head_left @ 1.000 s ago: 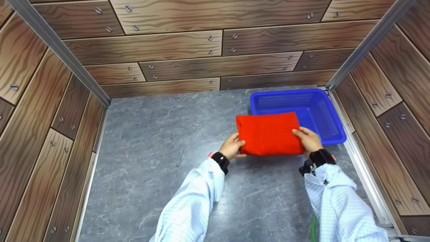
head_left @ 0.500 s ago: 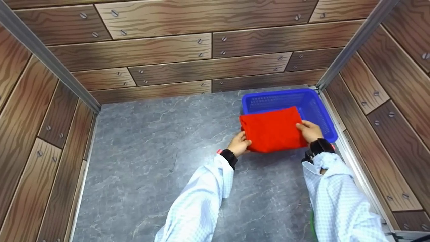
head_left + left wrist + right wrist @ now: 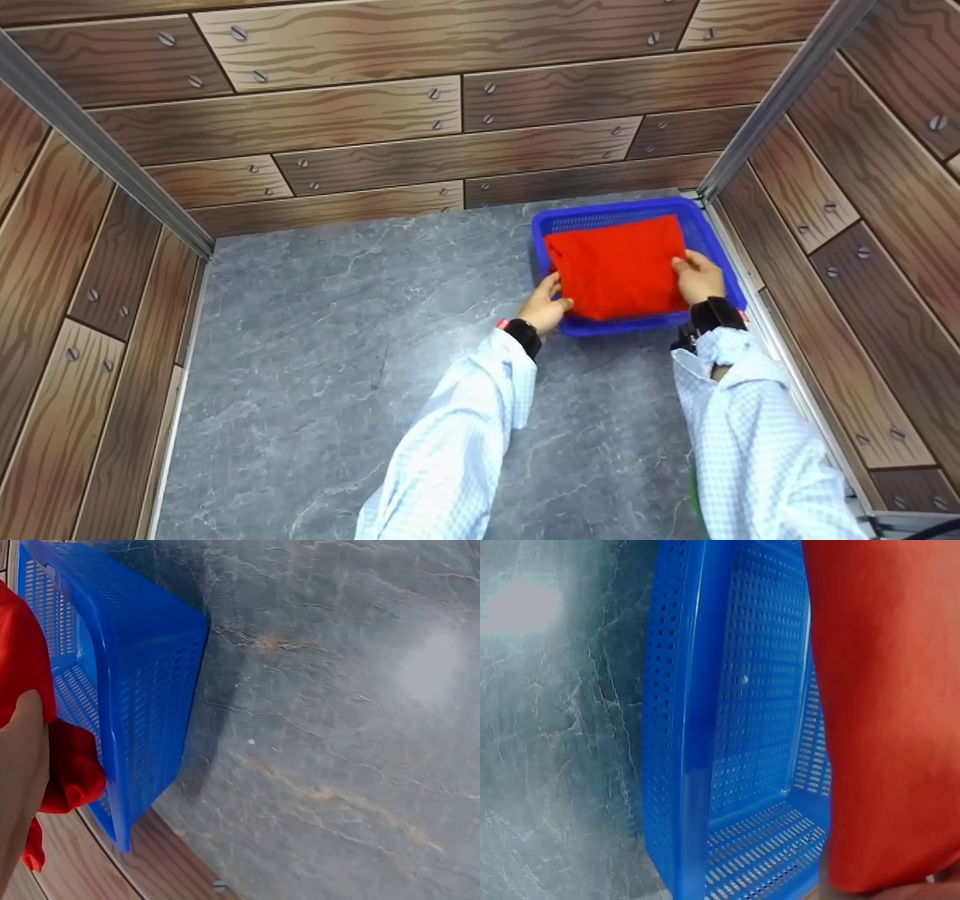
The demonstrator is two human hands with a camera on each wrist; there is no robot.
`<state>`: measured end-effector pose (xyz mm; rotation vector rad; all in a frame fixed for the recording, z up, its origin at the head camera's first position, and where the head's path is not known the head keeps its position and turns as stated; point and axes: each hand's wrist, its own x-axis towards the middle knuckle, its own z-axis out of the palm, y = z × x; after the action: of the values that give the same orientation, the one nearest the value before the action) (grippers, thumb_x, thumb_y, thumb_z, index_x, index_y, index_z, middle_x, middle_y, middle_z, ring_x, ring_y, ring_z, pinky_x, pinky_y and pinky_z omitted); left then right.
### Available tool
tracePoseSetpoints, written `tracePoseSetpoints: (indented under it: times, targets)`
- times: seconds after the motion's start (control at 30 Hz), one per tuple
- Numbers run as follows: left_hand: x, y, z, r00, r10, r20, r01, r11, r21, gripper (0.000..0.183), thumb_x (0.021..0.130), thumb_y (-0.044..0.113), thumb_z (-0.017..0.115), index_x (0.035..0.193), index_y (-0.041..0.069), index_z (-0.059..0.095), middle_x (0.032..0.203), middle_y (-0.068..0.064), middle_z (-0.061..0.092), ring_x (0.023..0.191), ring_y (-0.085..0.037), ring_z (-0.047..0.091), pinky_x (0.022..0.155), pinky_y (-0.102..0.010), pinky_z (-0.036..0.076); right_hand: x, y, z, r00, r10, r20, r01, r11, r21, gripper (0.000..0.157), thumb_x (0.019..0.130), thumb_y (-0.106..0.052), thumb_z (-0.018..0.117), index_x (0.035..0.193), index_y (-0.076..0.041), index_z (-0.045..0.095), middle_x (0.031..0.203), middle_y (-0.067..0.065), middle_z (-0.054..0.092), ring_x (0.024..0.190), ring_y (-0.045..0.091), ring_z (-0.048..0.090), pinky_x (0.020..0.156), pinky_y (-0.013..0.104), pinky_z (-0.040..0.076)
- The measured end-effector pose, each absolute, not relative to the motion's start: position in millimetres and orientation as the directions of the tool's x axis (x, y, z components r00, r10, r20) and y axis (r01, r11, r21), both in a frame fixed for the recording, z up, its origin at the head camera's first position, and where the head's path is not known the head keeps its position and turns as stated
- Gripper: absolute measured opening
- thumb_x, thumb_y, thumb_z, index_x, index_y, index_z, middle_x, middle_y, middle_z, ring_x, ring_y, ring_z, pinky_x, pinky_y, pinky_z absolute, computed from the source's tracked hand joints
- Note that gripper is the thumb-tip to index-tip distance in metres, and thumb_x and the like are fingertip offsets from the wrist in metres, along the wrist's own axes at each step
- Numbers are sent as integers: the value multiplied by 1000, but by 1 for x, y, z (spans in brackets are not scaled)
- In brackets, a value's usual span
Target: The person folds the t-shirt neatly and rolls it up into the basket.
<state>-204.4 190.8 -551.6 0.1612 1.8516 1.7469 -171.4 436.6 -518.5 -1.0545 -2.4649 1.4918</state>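
A folded red cloth [image 3: 619, 266] hangs over the blue plastic basket [image 3: 622, 327] in the head view, covering most of its opening. My left hand [image 3: 546, 306] pinches the cloth's left edge, thumb on top. At the right edge my right hand [image 3: 700, 277] grips it the same way. In the left wrist view, loose red folds droop beside the basket rim [image 3: 112, 727] below the left hand [image 3: 22, 757]. The right wrist view has the cloth [image 3: 892, 705] above the slotted basket floor [image 3: 765, 847]; most of the right hand is out of that picture.
The basket stands in the back right corner, close to the wood-patterned back wall [image 3: 360, 112] and right wall [image 3: 840, 217]. Grey marbled floor [image 3: 322, 360] spreads to the left and front. A green curved object [image 3: 697, 499] shows partly beside the right sleeve.
Both hands have carried the red cloth forward, from partly in front of the basket to over its opening. The head view has shifted slightly.
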Motion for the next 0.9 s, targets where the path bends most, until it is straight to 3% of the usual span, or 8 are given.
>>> tracePoseSetpoints:
  times: [0.2, 0.63, 0.9]
  targets:
    - [-200, 205, -559, -819, 493, -293, -238, 173, 956, 66, 89, -3, 52, 151, -2, 28, 153, -23, 38, 145, -29, 35, 117, -33, 33, -167, 437, -528, -762, 601, -242, 495, 300, -815, 46, 103, -15, 42, 146, 0, 41, 147, 24, 45, 136, 34, 41, 115, 42, 32]
    - [-202, 217, -567, -816, 508, -275, -238, 137, 961, 70, 88, -6, 51, 152, -1, 26, 156, -21, 34, 143, -34, 37, 114, -33, 37, -171, 427, -539, -782, 609, -133, 397, 323, -859, 41, 102, -8, 41, 142, 3, 46, 143, 26, 49, 127, 34, 49, 111, 43, 37]
    - [-199, 220, -566, -795, 537, -282, -256, 124, 959, 69, 90, -5, 49, 154, 0, 23, 156, -17, 35, 141, -40, 37, 116, -39, 35, -176, 408, -551, -826, 560, -68, 322, 369, -872, 33, 100, 0, 43, 129, 8, 57, 135, 28, 55, 128, 39, 51, 111, 42, 38]
